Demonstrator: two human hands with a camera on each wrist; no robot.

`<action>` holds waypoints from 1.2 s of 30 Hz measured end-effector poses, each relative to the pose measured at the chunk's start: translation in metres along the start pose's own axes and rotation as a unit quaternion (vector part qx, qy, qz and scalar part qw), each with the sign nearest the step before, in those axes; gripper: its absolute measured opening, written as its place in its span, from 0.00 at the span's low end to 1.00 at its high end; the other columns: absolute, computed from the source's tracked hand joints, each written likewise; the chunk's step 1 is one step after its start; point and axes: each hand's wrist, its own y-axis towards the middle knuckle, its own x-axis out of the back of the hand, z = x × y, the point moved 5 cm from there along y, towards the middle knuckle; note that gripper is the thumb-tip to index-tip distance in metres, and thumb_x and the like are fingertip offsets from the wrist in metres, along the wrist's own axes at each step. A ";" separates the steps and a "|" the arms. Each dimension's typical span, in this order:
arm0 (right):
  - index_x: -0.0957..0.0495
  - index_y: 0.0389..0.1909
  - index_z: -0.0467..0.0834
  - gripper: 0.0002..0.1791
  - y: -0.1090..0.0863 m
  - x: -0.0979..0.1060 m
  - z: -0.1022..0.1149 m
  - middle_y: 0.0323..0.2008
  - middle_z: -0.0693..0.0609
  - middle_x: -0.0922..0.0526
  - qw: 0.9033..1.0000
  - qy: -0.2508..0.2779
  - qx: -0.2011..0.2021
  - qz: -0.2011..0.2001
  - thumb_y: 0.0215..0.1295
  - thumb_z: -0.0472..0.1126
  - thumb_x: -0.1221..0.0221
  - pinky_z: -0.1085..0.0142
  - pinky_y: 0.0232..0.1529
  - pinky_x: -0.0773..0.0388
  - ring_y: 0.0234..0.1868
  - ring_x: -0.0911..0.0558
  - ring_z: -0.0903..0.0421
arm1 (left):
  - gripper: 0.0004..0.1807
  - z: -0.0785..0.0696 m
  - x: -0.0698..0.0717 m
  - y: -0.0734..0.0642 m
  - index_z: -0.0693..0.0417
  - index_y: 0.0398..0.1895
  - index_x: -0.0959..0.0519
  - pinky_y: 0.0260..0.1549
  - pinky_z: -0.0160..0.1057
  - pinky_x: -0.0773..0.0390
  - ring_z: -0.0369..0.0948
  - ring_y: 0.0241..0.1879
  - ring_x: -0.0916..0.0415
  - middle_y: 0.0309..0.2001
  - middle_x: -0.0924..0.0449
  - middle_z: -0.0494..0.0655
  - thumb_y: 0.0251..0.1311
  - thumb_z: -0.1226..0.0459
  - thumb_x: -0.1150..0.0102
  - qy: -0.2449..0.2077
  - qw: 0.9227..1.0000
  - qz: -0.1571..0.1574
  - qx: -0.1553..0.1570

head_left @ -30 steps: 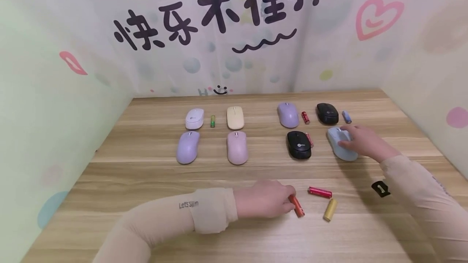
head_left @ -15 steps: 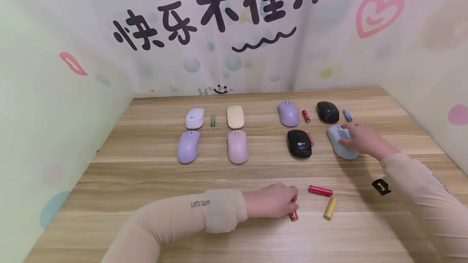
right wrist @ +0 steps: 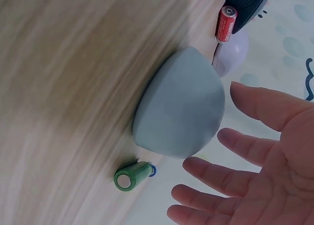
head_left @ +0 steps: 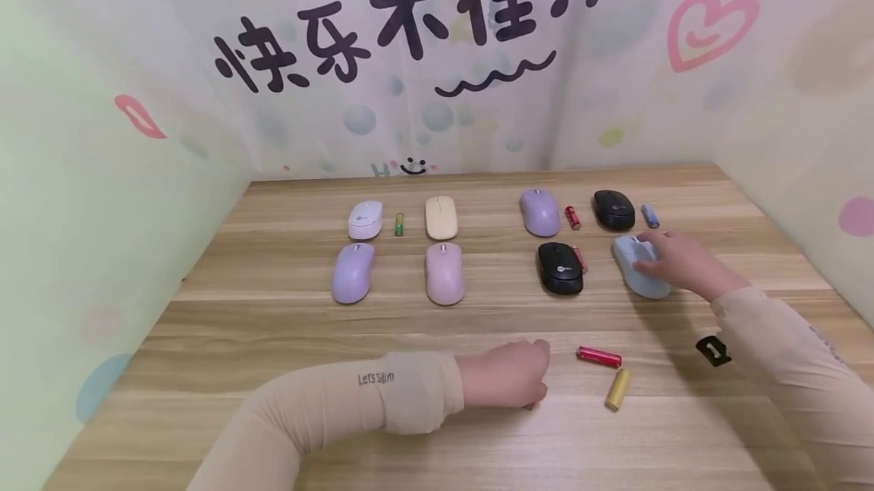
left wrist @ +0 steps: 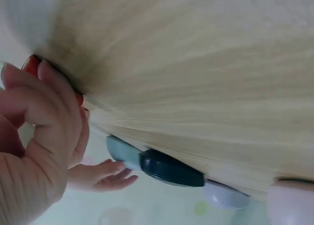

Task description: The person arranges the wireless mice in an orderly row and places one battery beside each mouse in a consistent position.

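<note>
My left hand (head_left: 508, 375) is low over the front middle of the table. It pinches a red battery (left wrist: 31, 66), mostly hidden behind the fingers in the left wrist view. To its right lie a pinkish-red battery (head_left: 599, 357) and a gold battery (head_left: 617, 389). My right hand (head_left: 690, 263) is over the right side of a light blue mouse (head_left: 633, 267). Its fingers are spread and nearly straight along the mouse (right wrist: 181, 104) in the right wrist view; whether they touch it is unclear. A green battery (right wrist: 133, 176) lies beside that mouse.
Black mice (head_left: 560, 269) (head_left: 613, 210) and a purple mouse (head_left: 541, 212) stand nearby, with red batteries (head_left: 572, 217) (head_left: 580, 259) and a blue battery (head_left: 650, 215). Farther left are several more mice (head_left: 444, 274) and a yellow-green battery (head_left: 399, 225). A black tag (head_left: 713, 350) lies near the right sleeve.
My left hand has closed round the red battery, which was plainly visible lying at its fingertips and is now almost covered. My right hand stays by the light blue mouse.
</note>
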 end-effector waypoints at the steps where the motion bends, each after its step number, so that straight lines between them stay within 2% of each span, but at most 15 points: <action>1: 0.41 0.59 0.26 0.33 0.000 0.000 0.000 0.51 0.20 0.36 1.000 -0.001 0.001 0.000 0.61 0.45 0.45 0.40 0.45 0.32 0.50 0.33 0.27 | 0.08 -0.001 -0.001 -0.001 0.57 0.34 0.32 0.15 0.29 0.35 0.35 0.15 0.36 0.15 0.31 0.39 0.55 0.65 0.44 0.012 1.000 -0.002 -0.003; 4: 0.40 0.58 0.25 0.32 0.001 -0.001 0.000 0.51 0.20 0.35 1.000 -0.005 0.006 -0.002 0.61 0.44 0.45 0.41 0.45 0.32 0.49 0.32 0.28 | 0.08 -0.002 -0.001 -0.004 0.56 0.29 0.31 0.16 0.31 0.35 0.36 0.18 0.37 0.19 0.34 0.41 0.51 0.65 0.42 0.037 0.999 -0.008 -0.018; 9: 0.40 0.58 0.25 0.33 0.001 -0.002 0.001 0.51 0.20 0.35 1.000 -0.002 0.008 -0.003 0.61 0.44 0.44 0.41 0.46 0.32 0.49 0.32 0.28 | 0.08 0.004 0.001 -0.007 0.55 0.30 0.30 0.17 0.31 0.34 0.36 0.19 0.37 0.20 0.34 0.40 0.50 0.65 0.42 0.036 0.999 -0.011 -0.017; 10: 0.40 0.58 0.24 0.33 0.001 -0.003 0.001 0.51 0.20 0.35 1.000 -0.002 0.008 -0.003 0.61 0.44 0.44 0.41 0.46 0.32 0.49 0.31 0.28 | 0.07 0.007 0.003 -0.006 0.55 0.30 0.30 0.17 0.30 0.34 0.36 0.19 0.37 0.20 0.35 0.40 0.50 0.65 0.42 0.031 0.999 -0.014 -0.022; 13: 0.40 0.58 0.24 0.33 0.001 -0.002 0.002 0.52 0.20 0.36 1.000 -0.003 0.012 -0.004 0.60 0.43 0.44 0.40 0.47 0.33 0.50 0.32 0.27 | 0.06 0.022 0.017 -0.007 0.55 0.30 0.30 0.17 0.31 0.35 0.36 0.19 0.38 0.20 0.35 0.41 0.52 0.65 0.43 -0.024 1.000 -0.014 -0.013; 16: 0.41 0.58 0.24 0.33 0.001 -0.001 0.002 0.52 0.20 0.36 1.000 0.002 0.012 -0.002 0.60 0.43 0.44 0.40 0.46 0.32 0.49 0.32 0.28 | 0.05 0.048 0.046 -0.008 0.54 0.27 0.29 0.18 0.31 0.34 0.36 0.19 0.36 0.20 0.33 0.40 0.52 0.66 0.43 -0.067 0.997 -0.031 0.028; 20: 0.41 0.58 0.24 0.33 0.000 0.001 0.002 0.50 0.19 0.36 1.000 0.007 0.010 0.000 0.60 0.43 0.45 0.40 0.44 0.32 0.48 0.31 0.28 | 0.03 0.096 0.089 -0.008 0.54 0.26 0.29 0.19 0.31 0.35 0.36 0.21 0.34 0.20 0.31 0.41 0.51 0.68 0.45 -0.077 0.989 -0.084 0.098; 22: 0.41 0.58 0.24 0.33 0.000 0.002 0.002 0.50 0.19 0.36 1.000 0.009 0.008 0.002 0.60 0.43 0.45 0.40 0.44 0.31 0.47 0.31 0.27 | 0.02 0.123 0.104 -0.008 0.56 0.28 0.29 0.20 0.32 0.36 0.37 0.22 0.34 0.22 0.30 0.42 0.51 0.69 0.47 -0.079 0.984 -0.105 0.118; 24: 0.42 0.58 0.24 0.32 0.000 0.003 0.001 0.50 0.18 0.37 1.000 0.010 0.003 0.006 0.61 0.43 0.45 0.40 0.44 0.32 0.48 0.32 0.27 | 0.04 0.148 0.115 -0.009 0.59 0.31 0.28 0.23 0.32 0.35 0.38 0.24 0.33 0.22 0.28 0.44 0.53 0.68 0.47 -0.081 0.981 -0.113 0.132; 26: 0.42 0.58 0.25 0.32 -0.001 0.004 0.001 0.50 0.18 0.37 1.000 0.012 0.000 0.010 0.61 0.43 0.45 0.40 0.44 0.32 0.48 0.33 0.26 | 0.06 0.171 0.118 -0.010 0.59 0.34 0.28 0.25 0.32 0.34 0.39 0.25 0.32 0.23 0.24 0.44 0.54 0.67 0.48 -0.074 0.981 -0.110 0.143; 30: 0.41 0.58 0.25 0.33 -0.001 0.004 0.002 0.51 0.19 0.37 1.000 0.009 0.002 0.009 0.61 0.43 0.44 0.40 0.44 0.31 0.49 0.33 0.26 | 0.01 0.204 0.110 -0.007 0.58 0.27 0.30 0.23 0.32 0.37 0.38 0.22 0.35 0.20 0.25 0.45 0.54 0.69 0.50 -0.069 0.983 -0.091 0.144; 33: 0.41 0.59 0.25 0.33 -0.001 0.004 0.003 0.51 0.19 0.37 1.000 0.008 0.008 0.006 0.60 0.43 0.44 0.40 0.45 0.32 0.49 0.32 0.26 | 0.05 0.219 0.099 -0.002 0.56 0.22 0.30 0.21 0.32 0.38 0.37 0.19 0.38 0.18 0.28 0.44 0.55 0.69 0.50 -0.067 0.983 -0.081 0.150; 36: 0.41 0.59 0.26 0.33 -0.001 0.003 0.004 0.52 0.19 0.37 1.000 0.009 0.009 0.006 0.60 0.43 0.44 0.40 0.45 0.32 0.49 0.33 0.26 | 0.10 0.225 0.092 0.004 0.54 0.16 0.31 0.18 0.31 0.40 0.36 0.17 0.40 0.15 0.32 0.42 0.53 0.70 0.50 -0.048 0.984 -0.085 0.152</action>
